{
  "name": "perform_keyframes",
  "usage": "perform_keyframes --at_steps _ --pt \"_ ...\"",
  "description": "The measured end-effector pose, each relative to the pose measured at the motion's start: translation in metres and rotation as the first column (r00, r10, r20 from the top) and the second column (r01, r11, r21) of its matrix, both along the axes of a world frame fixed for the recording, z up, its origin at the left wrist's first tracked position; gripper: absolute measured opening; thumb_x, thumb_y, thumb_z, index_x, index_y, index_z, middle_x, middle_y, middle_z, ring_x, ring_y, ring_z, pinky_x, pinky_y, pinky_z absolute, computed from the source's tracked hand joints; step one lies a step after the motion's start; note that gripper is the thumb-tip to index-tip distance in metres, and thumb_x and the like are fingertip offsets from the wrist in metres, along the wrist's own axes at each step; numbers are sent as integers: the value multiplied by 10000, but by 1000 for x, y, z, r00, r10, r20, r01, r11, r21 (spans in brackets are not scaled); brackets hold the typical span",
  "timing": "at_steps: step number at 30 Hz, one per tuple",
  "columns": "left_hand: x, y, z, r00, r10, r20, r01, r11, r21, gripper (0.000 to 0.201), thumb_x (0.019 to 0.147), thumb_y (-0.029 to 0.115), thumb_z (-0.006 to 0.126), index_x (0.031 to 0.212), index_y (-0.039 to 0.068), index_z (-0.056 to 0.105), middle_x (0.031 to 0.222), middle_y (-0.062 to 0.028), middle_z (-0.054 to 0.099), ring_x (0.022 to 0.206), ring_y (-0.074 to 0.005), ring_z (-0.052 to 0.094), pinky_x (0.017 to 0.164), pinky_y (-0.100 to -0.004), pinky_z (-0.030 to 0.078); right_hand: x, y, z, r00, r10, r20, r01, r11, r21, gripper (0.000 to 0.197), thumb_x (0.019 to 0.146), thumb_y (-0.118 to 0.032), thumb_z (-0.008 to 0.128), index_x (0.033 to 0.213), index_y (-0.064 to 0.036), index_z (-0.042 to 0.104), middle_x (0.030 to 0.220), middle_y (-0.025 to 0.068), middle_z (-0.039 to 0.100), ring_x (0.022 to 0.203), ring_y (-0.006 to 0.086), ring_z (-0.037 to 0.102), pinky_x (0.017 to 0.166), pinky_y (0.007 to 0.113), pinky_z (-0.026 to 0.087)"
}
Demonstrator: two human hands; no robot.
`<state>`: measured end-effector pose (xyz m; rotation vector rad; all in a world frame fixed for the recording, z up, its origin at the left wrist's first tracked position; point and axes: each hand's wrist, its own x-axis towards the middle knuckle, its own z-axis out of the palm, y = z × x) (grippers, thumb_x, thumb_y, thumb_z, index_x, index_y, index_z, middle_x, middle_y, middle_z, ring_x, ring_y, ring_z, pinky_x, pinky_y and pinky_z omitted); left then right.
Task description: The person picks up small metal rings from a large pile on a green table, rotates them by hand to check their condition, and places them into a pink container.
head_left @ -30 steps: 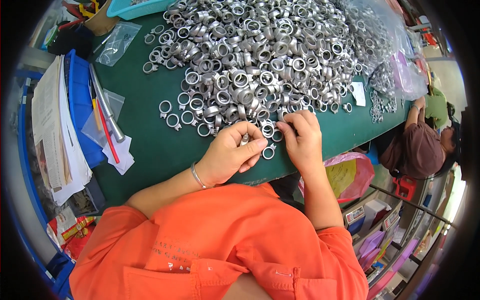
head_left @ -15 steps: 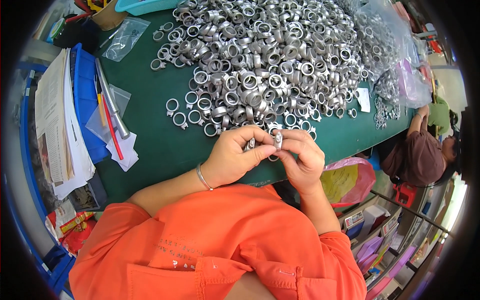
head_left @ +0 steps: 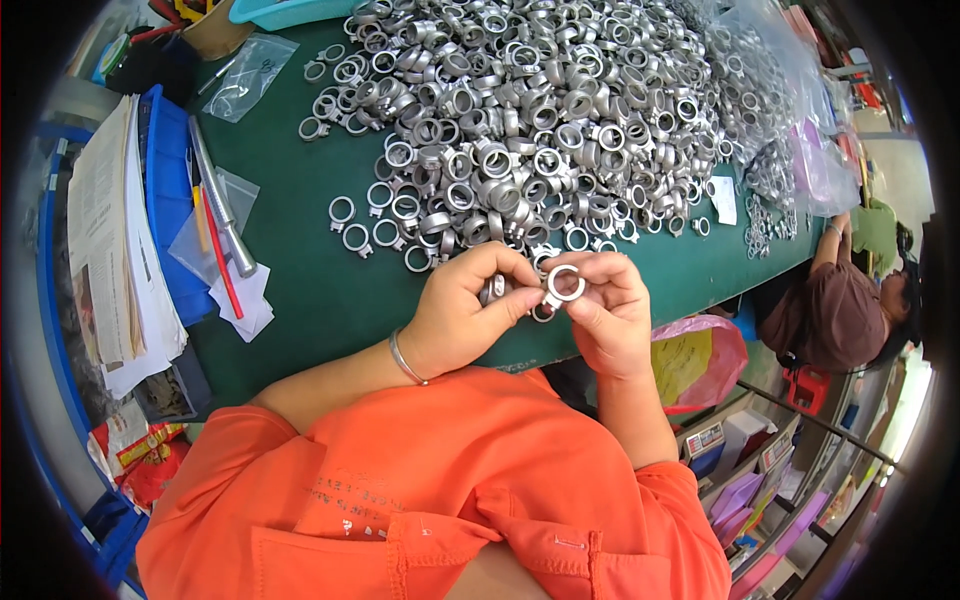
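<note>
Ring: a small silver metal ring (head_left: 563, 285) pinched upright at the right hand's (head_left: 605, 315) fingertips, just beyond the thumb.
Left hand: the left hand (head_left: 465, 315) is curled shut on another metal piece (head_left: 494, 290), its thumb touching the ring.
Handling: judged hard, rigid, light, smooth and likely slippery; best gripped across the rim.
Beyond the hands: a big heap of rings (head_left: 540, 110) on a green table (head_left: 300, 290).

clear plastic bag (head_left: 243, 88) | far-left tabletop | red-yellow packet (head_left: 130, 445) | lower-left
</note>
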<state>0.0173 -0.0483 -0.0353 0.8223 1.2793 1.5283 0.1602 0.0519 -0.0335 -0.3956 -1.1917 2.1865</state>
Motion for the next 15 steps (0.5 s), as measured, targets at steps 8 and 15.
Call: perform_keyframes --at_steps 8,15 --pt "-2 1 1 911 -89 403 136 987 -90 111 846 106 594 883 2 592 667 -16 577 511 -51 508 437 -174 402 3 -4 0 991 -129 33 123 983 137 305 729 82 634 994 -5 511 1083 198 556 988 240 564 836 334 473" --pt "-5 3 -4 699 -62 712 149 987 -61 216 914 170 479 985 -11 572 815 -81 604 665 -127 595 480 -228 489 -7 1 20 962 -257 93 -9 311 950 235 664 125 573 857 0 621 907 139 620 791 277 584 690 328 474"
